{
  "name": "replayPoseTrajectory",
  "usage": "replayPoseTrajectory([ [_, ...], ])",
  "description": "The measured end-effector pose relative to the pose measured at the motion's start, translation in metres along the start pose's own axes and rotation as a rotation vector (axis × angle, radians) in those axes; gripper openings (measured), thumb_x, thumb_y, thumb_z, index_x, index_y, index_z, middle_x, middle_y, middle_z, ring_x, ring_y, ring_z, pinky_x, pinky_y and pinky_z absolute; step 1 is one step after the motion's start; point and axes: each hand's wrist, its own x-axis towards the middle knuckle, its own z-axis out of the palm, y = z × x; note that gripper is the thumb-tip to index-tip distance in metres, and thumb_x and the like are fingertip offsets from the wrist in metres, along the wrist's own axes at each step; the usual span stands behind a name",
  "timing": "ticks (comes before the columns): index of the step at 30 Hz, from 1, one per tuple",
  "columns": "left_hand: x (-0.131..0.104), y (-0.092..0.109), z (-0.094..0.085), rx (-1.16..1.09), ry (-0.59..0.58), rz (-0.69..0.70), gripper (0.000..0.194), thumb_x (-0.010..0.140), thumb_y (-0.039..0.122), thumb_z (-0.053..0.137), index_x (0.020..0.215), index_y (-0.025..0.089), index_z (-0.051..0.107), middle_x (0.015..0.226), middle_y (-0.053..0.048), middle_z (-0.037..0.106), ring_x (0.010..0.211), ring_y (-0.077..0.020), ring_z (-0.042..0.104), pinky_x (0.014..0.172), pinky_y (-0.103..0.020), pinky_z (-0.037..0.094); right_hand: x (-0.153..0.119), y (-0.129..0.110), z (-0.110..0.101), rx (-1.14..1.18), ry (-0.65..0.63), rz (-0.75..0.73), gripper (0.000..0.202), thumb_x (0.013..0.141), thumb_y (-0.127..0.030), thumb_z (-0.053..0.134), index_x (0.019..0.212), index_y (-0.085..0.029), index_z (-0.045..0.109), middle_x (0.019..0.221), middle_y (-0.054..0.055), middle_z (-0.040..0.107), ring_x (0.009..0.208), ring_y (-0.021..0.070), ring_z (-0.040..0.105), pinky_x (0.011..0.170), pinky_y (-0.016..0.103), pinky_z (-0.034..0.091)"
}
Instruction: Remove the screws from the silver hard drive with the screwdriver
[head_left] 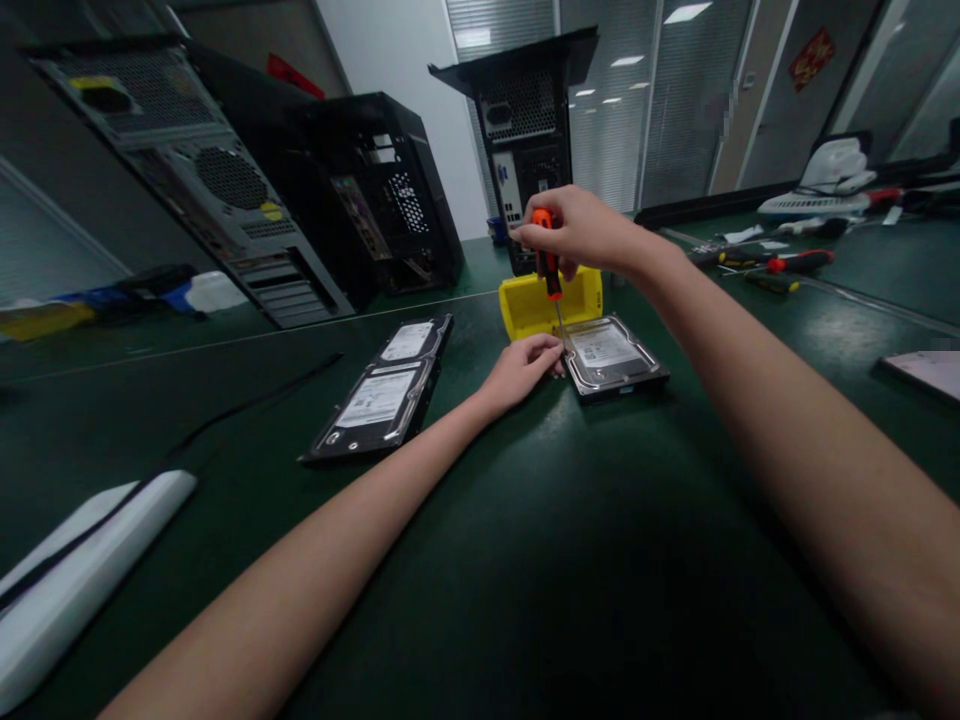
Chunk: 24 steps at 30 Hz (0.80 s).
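Observation:
A hard drive (611,360) with a white label lies flat on the green table, in front of a yellow open-topped box (525,308). My right hand (577,230) is wrapped round the orange and black handle of a screwdriver (552,275), held nearly upright. Its thin shaft points down to the drive's left edge, where the tip is hard to make out. With fingers bent, my left hand (525,368) grips the left side of the drive, close to the screwdriver tip. Further left lie two more hard drives, a near one (371,405) and a far one (412,340).
Computer cases stand behind: a grey one (217,190), a black open one (405,190) and another (525,140) behind my right hand. Several tools, including red-handled pliers (799,262), lie at right. A white object (97,560) with a black strap is at left.

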Motion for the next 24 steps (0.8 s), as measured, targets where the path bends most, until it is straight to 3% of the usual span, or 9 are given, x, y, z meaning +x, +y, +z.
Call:
replayPoseTrajectory([
  [3,0.0004,-0.0016,-0.0001,-0.005,0.001,0.001,0.025,0.090,0.033,0.046,0.090,0.013,0.061,0.072,-0.002,0.061,0.069,-0.0127,0.056,0.073,-0.026,0.045,-0.0013,-0.0006,-0.0003,-0.013,0.025,0.015,0.025,0.087,-0.039,0.048,0.096,-0.016,0.056,0.078,0.006,0.060,0.054,0.0124,0.056,0.051,0.027,0.046],
  [9,0.0000,-0.0014,0.0001,-0.009,0.000,0.009,0.025,0.090,0.032,0.046,0.091,0.012,0.061,0.072,-0.002,0.061,0.069,-0.0126,0.056,0.072,-0.026,0.044,-0.0008,-0.0009,-0.0015,0.014,-0.029,-0.004,0.025,0.088,-0.040,0.047,0.085,-0.016,0.054,0.070,0.004,0.057,0.051,0.0113,0.054,0.049,0.026,0.045],
  [21,0.0008,-0.0028,-0.0001,-0.025,-0.002,-0.002,0.025,0.091,0.031,0.046,0.092,0.011,0.061,0.072,-0.002,0.060,0.069,-0.0124,0.055,0.072,-0.025,0.044,0.0006,0.0001,0.0033,0.101,-0.017,0.031,0.037,0.086,-0.053,0.046,0.081,-0.017,0.049,0.070,0.004,0.059,0.051,0.0107,0.054,0.048,0.025,0.046],
  [24,0.0009,-0.0023,0.0003,-0.021,0.004,0.002,0.025,0.091,0.031,0.047,0.092,0.011,0.061,0.072,-0.002,0.060,0.069,-0.0120,0.055,0.072,-0.025,0.044,0.0021,0.0006,0.0052,0.161,-0.027,0.049,0.034,0.089,-0.050,0.043,0.079,-0.017,0.047,0.066,0.003,0.057,0.048,0.0092,0.053,0.045,0.022,0.046],
])
